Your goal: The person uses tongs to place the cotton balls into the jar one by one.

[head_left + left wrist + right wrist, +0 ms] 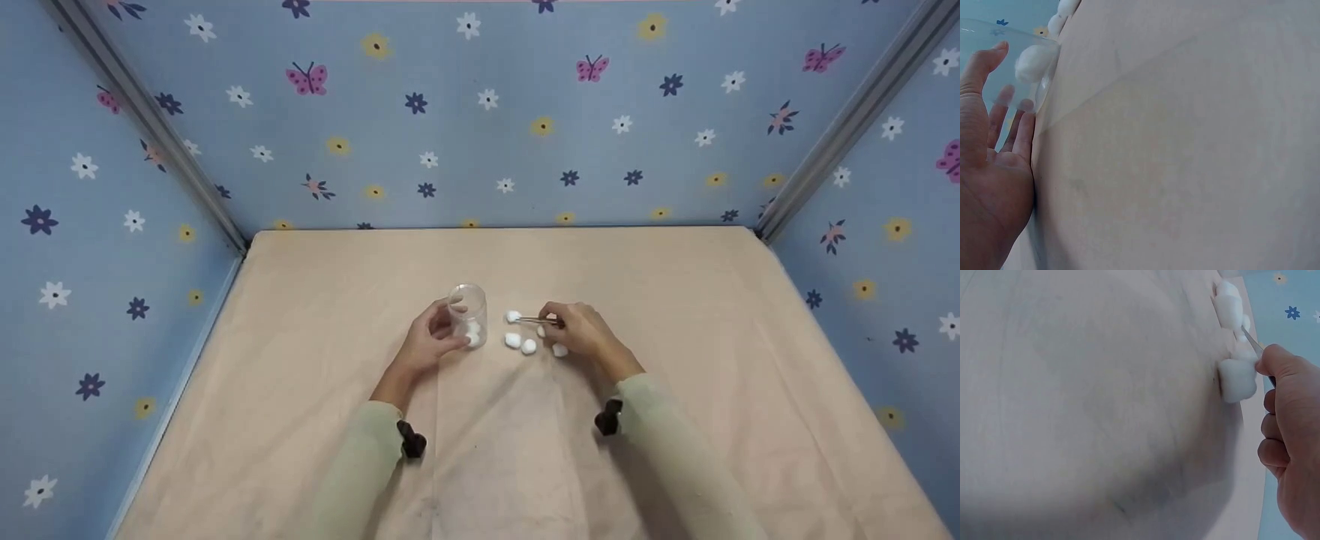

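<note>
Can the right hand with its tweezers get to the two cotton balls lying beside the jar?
Probably yes: the right hand holds the tweezers just beside those cotton balls, with nothing between.

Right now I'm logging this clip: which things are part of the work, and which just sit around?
In use:
clear jar, held by left hand
tweezers in right hand
cotton balls

Around:
beige table cover
flowered blue walls
</note>
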`<state>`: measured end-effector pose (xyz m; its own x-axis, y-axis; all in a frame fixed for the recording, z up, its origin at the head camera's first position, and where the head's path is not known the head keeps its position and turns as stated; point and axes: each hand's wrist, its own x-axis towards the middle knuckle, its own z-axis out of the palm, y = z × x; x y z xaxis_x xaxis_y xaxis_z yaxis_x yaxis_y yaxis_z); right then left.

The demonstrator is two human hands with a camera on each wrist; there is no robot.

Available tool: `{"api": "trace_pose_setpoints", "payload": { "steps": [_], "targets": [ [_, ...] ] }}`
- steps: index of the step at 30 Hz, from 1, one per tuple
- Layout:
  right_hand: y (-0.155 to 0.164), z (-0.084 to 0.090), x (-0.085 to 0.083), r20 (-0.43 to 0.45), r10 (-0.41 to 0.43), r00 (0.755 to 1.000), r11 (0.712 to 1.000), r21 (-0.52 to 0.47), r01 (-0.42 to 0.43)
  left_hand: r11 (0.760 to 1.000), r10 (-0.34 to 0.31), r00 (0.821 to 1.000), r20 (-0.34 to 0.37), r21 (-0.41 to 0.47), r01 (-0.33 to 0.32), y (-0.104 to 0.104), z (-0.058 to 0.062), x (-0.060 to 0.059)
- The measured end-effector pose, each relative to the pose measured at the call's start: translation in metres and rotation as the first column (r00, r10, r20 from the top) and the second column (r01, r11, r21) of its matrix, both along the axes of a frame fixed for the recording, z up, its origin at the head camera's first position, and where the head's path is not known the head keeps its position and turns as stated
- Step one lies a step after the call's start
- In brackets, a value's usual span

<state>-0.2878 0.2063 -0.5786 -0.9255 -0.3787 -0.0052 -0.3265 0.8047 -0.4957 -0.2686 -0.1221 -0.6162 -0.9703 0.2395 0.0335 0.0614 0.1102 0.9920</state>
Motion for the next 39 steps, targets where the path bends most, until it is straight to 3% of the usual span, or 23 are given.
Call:
{"api": "trace_pose_setpoints", "payload": {
  "steps": [15, 29, 39],
  "targets": [
    [0.007, 0.000, 0.001, -0.037, 0.008, 0.999, 0.998, -0.059, -0.010, 1.000, 0.003, 1.000, 0.013, 0.007, -0.003, 0.001, 0.001, 0.000],
    [0.012, 0.018, -0.003, -0.061, -0.016, 0.998, 0.996, -0.094, 0.010, 0.999, 0.026, 1.000, 0.006, -0.021, -0.026, 0.001, 0.000, 0.000],
    [0.016, 0.030, -0.011, -0.208, 0.038, 0.977, 0.995, -0.087, -0.057, 1.000, 0.007, 1.000, -0.023, -0.014, -0.008, 0.000, -0.001, 0.000]
  ]
}}
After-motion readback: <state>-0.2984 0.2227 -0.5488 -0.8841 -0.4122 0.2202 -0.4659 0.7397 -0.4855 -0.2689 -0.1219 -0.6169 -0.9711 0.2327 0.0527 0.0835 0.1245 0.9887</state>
